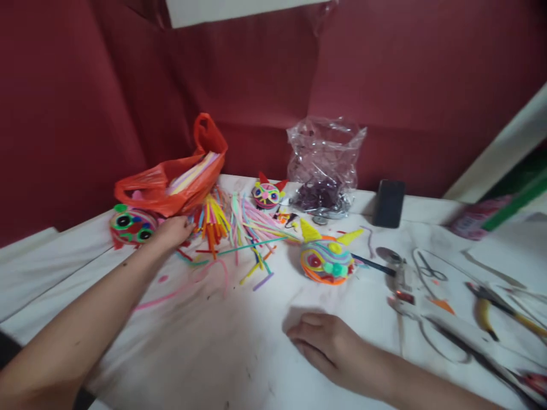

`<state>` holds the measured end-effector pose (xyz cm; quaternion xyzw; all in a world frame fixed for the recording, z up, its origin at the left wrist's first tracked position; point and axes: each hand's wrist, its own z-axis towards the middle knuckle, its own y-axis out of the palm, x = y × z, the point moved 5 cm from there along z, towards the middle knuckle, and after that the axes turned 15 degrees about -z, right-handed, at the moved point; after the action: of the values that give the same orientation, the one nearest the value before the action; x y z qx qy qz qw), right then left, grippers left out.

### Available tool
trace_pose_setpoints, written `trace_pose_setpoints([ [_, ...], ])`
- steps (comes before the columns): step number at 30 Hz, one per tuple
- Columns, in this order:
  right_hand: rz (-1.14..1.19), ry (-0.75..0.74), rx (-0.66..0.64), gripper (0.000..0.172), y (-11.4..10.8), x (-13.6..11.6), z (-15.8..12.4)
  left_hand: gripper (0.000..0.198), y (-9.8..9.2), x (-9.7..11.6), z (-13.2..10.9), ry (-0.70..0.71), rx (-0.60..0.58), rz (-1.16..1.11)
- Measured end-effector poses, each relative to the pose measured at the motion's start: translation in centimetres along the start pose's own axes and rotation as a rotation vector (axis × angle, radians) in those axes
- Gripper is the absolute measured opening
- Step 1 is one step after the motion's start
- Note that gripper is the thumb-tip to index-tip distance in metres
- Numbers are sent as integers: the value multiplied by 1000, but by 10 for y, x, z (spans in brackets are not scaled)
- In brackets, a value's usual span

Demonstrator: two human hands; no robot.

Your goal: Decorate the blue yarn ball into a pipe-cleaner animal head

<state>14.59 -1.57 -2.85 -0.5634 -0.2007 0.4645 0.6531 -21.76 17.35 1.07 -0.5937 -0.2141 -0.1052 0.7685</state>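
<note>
My left hand [176, 230] reaches to the left side of the table. It is at the edge of a heap of coloured pipe cleaners [216, 219], just below a red plastic bag [171, 182]. Its fingers are curled, and what they may hold is hidden. Next to that wrist sits a pipe-cleaner face [133, 226] with green-rimmed eyes. My right hand [322, 344] rests on the tabletop, fingers bent together, with nothing seen in it. Above it lies a second pipe-cleaner face [327, 262] with yellow horns and an orange rim.
A small horned face [268, 193] and a clear plastic bag [322, 171] with dark contents stand at the back. A black phone [388, 203] leans near the wall. On the right lie small scissors [431, 270], pliers [485, 313] and larger scissors [453, 336].
</note>
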Motion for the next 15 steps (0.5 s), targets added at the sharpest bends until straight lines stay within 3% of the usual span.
trace_pose_setpoints([
  [9,36,10,0,25,-4,2,4,24,19,-12,11,-112,-108,-5],
  [15,24,13,1,25,-3,3,5,17,17,-17,7,-138,-54,-89],
])
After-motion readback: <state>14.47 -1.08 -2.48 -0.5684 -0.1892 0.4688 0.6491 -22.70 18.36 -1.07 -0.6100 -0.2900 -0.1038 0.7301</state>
